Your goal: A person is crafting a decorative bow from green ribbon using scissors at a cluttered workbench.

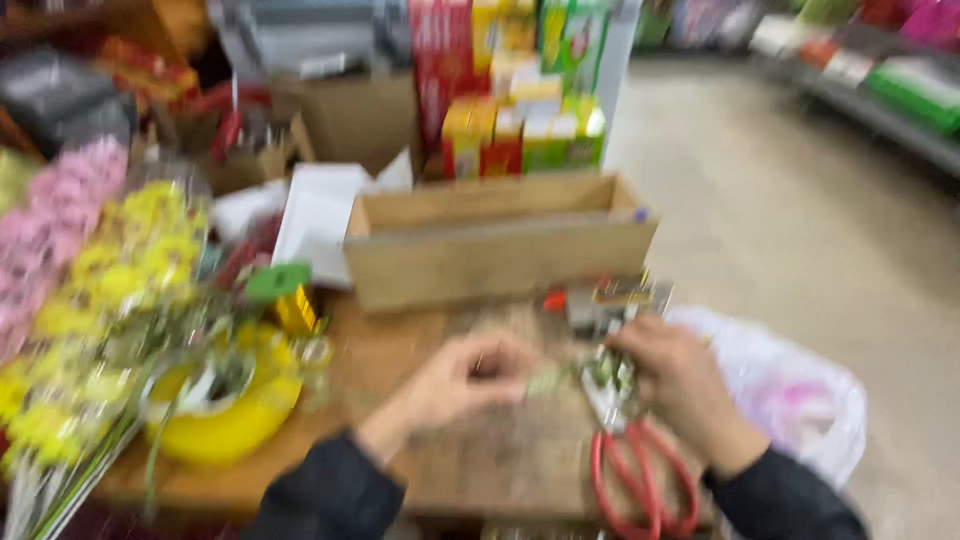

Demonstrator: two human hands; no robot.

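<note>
The picture is motion-blurred. My left hand (462, 380) rests over the wooden table (400, 350), fingers curled around something small and greenish that I cannot make out. My right hand (680, 385) is close to it on the right, curled over a small pale and green item just above a pair of red-handled scissors (640, 480) lying on the table. Whether the right hand grips the scissors or only the small item is unclear.
A long open cardboard box (500, 240) stands at the table's far edge. Yellow and pink flowers (90, 290) lie at the left beside a yellow tape roll (225, 410). A white plastic bag (790, 390) sits at the right, and shop shelves (880, 80) line the aisle.
</note>
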